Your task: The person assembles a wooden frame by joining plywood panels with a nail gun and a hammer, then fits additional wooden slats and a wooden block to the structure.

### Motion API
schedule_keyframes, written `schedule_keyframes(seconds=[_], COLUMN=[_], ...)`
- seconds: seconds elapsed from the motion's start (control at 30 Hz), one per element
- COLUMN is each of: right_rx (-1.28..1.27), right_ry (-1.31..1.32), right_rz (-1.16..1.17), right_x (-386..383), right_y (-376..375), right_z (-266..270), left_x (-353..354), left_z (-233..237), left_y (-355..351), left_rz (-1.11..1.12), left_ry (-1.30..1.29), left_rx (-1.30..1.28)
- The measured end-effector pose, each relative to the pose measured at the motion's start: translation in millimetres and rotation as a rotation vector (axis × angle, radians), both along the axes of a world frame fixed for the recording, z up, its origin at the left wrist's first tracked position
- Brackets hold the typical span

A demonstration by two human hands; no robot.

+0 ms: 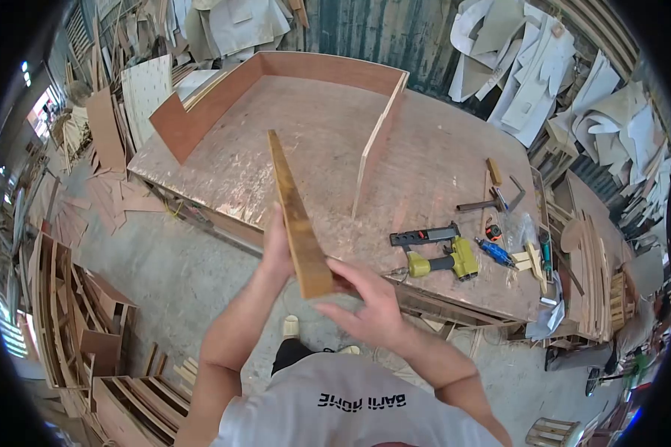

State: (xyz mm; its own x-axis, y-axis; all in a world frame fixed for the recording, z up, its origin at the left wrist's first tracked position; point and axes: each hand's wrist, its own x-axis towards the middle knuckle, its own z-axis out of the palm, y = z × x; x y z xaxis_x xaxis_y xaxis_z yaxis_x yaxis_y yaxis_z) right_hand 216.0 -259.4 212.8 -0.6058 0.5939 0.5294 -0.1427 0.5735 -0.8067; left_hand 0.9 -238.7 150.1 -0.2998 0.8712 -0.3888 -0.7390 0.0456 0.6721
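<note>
A long, narrow wooden board [297, 223] is held out edge-up over the front of the workbench, its far end pointing away from me. My left hand [277, 246] grips its left side, the fingers partly hidden behind the wood. At the near end, my right hand [373, 305] holds the board from the right; its fingers reach behind the wood and the thumb lies close to the end. Beyond the board, a three-sided frame of thin reddish-brown panels [335, 65] stands on the workbench [443, 160].
On the bench's right side lie a yellow-green nail gun [462, 259], a hammer [477, 205], a tape measure [493, 232] and a blue tool [496, 253]. Curved wooden frames [60, 298] stand at the left. Paper-like templates [529, 82] hang on the back wall.
</note>
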Motion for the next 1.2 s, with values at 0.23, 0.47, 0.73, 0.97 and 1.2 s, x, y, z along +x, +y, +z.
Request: schedule_keyframes(seconds=[0.23,0.47,0.73,0.97,1.2], right_rx=[0.179,0.182,0.243,0.186,0.122], right_ry=[0.104,0.124,0.184,0.182,0.214], right_rz=[-0.005,-0.007,-0.196,-0.275,-0.282], right_x=[-43.8,-60.2,-74.5,-84.6,-99.3], right_y=[7.5,2.5,-3.8,-4.9,-12.6], right_z=[35.0,41.2,47.6,43.2,49.0], left_x=[-29.1,-35.4,-20.9,-28.5,-30.5], left_z=[33.8,46.1,79.1,48.9,54.6], left_y=[-6.9,-22.3,-33.1,-41.1,-43.5], left_rz=[0.074,0.090,0.041,-0.006,0.128], left_ry=[0.038,0.185,-0.038,0.106,0.142], left_rx=[0.067,0.121,0.208,0.365,0.399])
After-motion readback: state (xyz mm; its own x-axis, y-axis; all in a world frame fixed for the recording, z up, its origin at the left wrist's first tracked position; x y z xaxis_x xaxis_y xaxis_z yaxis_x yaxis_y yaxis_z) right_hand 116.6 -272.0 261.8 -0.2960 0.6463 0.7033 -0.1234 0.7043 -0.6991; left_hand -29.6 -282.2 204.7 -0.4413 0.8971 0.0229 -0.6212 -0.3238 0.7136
